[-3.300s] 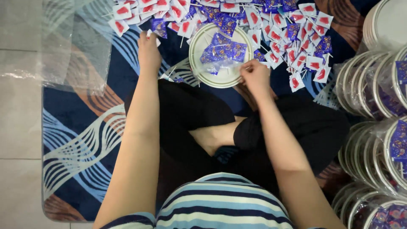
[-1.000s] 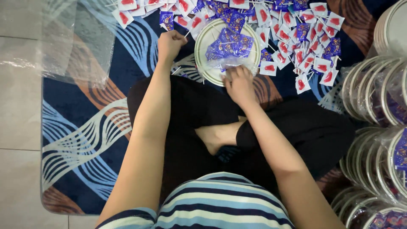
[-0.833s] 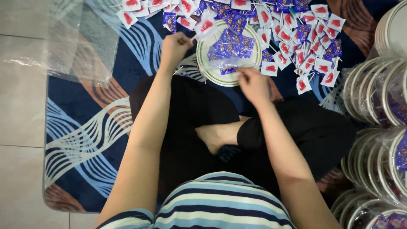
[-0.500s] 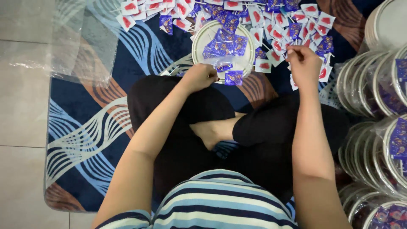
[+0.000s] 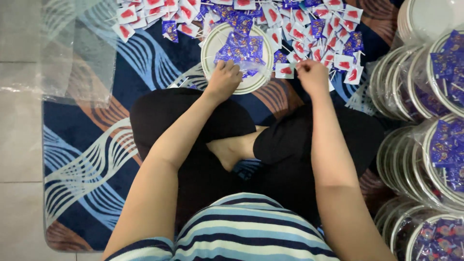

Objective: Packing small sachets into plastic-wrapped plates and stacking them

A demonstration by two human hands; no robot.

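Item: white round plate [image 5: 209, 48], set on the patterned rug [image 5: 96, 159] near its far edge, directly ahead of the seated person's crossed legs, within easy reach of both arms. Contents: a heap of small blue wrapped sweets [image 5: 241, 46], under what looks like a loose clear film at the near right rim.

Left hand [image 5: 223, 79]: knuckles up, fingers curled down onto the near rim of the plate, touching the blue sweets; it appears to pinch or press something there, but what the fingertips close on is hidden.

Right hand [image 5: 313, 75]: just right of the plate, fingers bunched on a white packet with a red centre [image 5: 284, 71], at the near fringe of the scattered pile.

Scattered stock: many white-and-red packets [image 5: 333, 34] mixed with blue ones, spread flat along the rug's far edge, probably so single pieces can be picked out.

Right edge of the rug: stacks of filled plates in clear wrap [image 5: 435, 145], stood on edge and packed close, blue sweets showing through, kept apart from the loose stock.

Far left corner: a sheet of clear plastic [image 5: 72, 53], partly on the rug, partly on the tiled floor [image 5: 19, 145].

Person: striped top, dark trousers, one bare foot tucked between the knees.
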